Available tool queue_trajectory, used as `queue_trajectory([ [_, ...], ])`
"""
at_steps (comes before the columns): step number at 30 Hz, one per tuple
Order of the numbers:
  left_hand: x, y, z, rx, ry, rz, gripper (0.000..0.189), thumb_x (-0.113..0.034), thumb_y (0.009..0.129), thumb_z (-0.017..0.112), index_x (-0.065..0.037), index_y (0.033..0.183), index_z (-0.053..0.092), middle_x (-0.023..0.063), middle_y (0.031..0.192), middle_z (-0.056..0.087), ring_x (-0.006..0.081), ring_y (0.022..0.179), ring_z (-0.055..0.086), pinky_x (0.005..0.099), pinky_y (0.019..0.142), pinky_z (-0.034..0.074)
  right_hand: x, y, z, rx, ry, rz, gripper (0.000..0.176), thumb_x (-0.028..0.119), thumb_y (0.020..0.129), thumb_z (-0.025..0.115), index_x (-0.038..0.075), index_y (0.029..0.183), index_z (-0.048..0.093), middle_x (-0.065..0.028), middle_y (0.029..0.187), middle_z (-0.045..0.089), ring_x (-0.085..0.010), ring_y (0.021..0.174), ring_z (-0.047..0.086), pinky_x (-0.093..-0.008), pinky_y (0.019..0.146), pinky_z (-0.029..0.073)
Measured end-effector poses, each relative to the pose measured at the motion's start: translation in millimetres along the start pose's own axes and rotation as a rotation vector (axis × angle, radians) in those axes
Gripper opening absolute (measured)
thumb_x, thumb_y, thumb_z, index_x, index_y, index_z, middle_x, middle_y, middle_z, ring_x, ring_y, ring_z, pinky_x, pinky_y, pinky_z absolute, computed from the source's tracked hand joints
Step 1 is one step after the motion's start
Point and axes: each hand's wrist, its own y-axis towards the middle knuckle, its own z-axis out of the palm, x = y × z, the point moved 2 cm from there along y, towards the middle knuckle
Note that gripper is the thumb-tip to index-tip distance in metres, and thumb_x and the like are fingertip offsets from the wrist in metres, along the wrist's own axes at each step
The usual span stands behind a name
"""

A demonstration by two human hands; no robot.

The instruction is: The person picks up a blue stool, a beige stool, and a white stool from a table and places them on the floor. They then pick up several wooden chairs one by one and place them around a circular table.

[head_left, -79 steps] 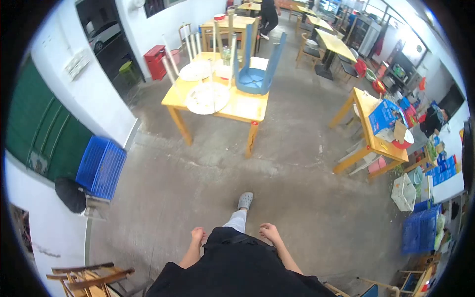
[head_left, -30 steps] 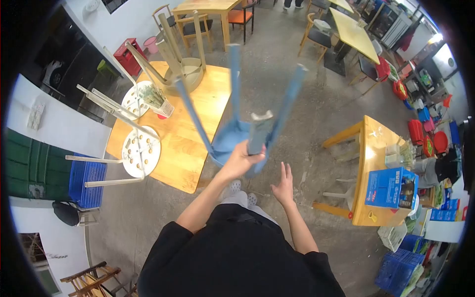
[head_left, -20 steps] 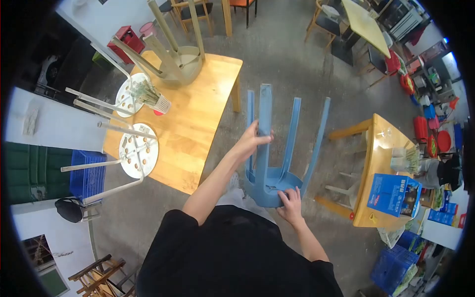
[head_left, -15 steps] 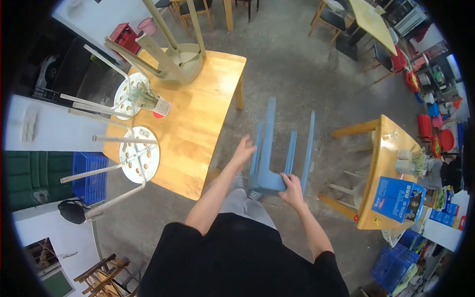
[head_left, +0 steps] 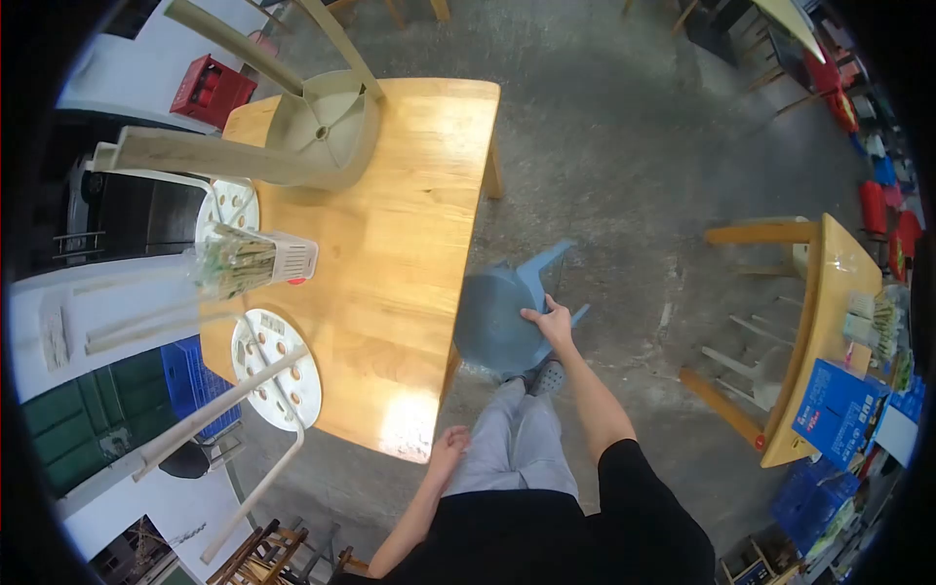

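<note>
A blue plastic stool [head_left: 492, 322] is beside the right edge of the wooden table [head_left: 409, 214], its round seat facing up and some legs showing on its right. My right hand [head_left: 551, 325] grips the stool's right rim. Near the table's front corner, my left hand [head_left: 450, 450] hangs by my left thigh with its fingers loosely curled and apart, holding nothing. On the table rest an upturned beige stool [head_left: 327, 127], two upturned white stools, the nearer one [head_left: 277, 369] at the left edge, and a white basket of wrapped chopsticks [head_left: 292, 257].
Another wooden table [head_left: 834, 283] stands at the right with a blue box [head_left: 840, 411] on it and a white stool [head_left: 770, 375] beneath. A red crate [head_left: 213, 90] is at the upper left. Blue crates [head_left: 811, 502] sit at the lower right. Grey floor lies between the tables.
The blue stool has turned from legs-up to seat-up and moved left against the table side. My left hand has dropped back towards my body. The view has shifted left.
</note>
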Motion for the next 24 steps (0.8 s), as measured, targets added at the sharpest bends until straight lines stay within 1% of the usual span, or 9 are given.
queue_trajectory([
  [3,-16,9,7,0.008,0.005,-0.036,0.034,-0.014,0.094,0.054,-0.008,0.128,0.054,0.0061,0.114,0.063,0.0160,0.108,0.059,0.0320,0.091,0.047,-14,30,23,0.093,0.346,0.034,0.083,0.026,0.070,0.084,-0.005,0.138,0.048,-0.0200,0.120,0.065,-0.0224,0.109,0.063,-0.0309,0.095,0.047],
  [9,-24,29,8,0.042,-0.069,-0.048,0.032,-0.016,0.096,0.054,-0.009,0.127,0.053,0.0060,0.114,0.064,0.0163,0.109,0.059,0.0321,0.093,0.046,-56,73,29,0.120,0.513,0.269,0.087,0.022,0.075,0.082,-0.003,0.146,0.037,-0.0179,0.135,0.056,-0.0243,0.120,0.057,-0.0341,0.103,0.041],
  [10,-24,32,8,0.042,-0.084,-0.044,0.032,-0.013,0.096,0.053,-0.010,0.127,0.054,0.0037,0.111,0.064,0.0135,0.106,0.059,0.0292,0.089,0.046,-60,77,25,0.104,0.523,0.283,0.082,0.021,0.078,0.079,0.001,0.147,0.039,-0.0161,0.135,0.056,-0.0253,0.121,0.056,-0.0371,0.104,0.040],
  [12,-25,37,9,0.057,-0.086,-0.043,0.031,-0.013,0.096,0.052,-0.010,0.127,0.054,0.0043,0.111,0.065,0.0138,0.105,0.060,0.0292,0.088,0.046,-70,82,13,0.070,0.539,0.311,0.073,0.018,0.083,0.075,0.009,0.147,0.042,-0.0125,0.136,0.056,-0.0272,0.124,0.053,-0.0431,0.105,0.037],
  [15,-25,39,15,0.082,-0.062,-0.029,0.030,-0.014,0.097,0.052,-0.010,0.126,0.055,0.0050,0.110,0.066,0.0142,0.103,0.061,0.0293,0.087,0.047,-84,88,-3,0.079,0.581,0.272,0.071,0.017,0.086,0.070,0.009,0.149,0.038,-0.0138,0.139,0.053,-0.0282,0.128,0.049,-0.0437,0.107,0.034],
  [18,-29,46,28,0.127,-0.047,-0.013,0.028,-0.015,0.097,0.053,-0.009,0.124,0.056,0.0052,0.109,0.067,0.0144,0.101,0.062,0.0293,0.085,0.047,-76,82,-20,0.019,0.524,0.337,0.077,0.019,0.087,0.068,0.007,0.152,0.029,-0.0160,0.140,0.052,-0.0291,0.128,0.050,-0.0436,0.107,0.034],
  [21,-45,45,48,0.160,-0.077,0.001,0.027,-0.016,0.096,0.054,-0.008,0.122,0.057,0.0050,0.108,0.067,0.0141,0.100,0.062,0.0288,0.083,0.047,-67,69,-23,-0.026,0.482,0.199,0.081,0.017,0.088,0.067,0.005,0.154,0.022,-0.0186,0.140,0.051,-0.0284,0.125,0.051,-0.0404,0.105,0.037],
  [22,-55,45,55,0.166,-0.089,0.014,0.027,-0.016,0.096,0.054,-0.008,0.122,0.057,0.0050,0.108,0.067,0.0140,0.100,0.062,0.0286,0.083,0.047,-35,47,-30,-0.024,0.328,0.177,0.082,0.014,0.086,0.066,0.001,0.153,0.021,-0.0206,0.137,0.052,-0.0268,0.121,0.053,-0.0370,0.102,0.040],
  [24,-71,49,68,0.188,-0.063,0.046,0.028,-0.016,0.096,0.054,-0.008,0.122,0.057,0.0049,0.107,0.067,0.0137,0.099,0.062,0.0281,0.082,0.047,-26,27,-31,0.007,0.341,0.105,0.083,0.011,0.084,0.067,0.001,0.153,0.021,-0.0191,0.131,0.056,-0.0251,0.117,0.055,-0.0353,0.100,0.041],
])
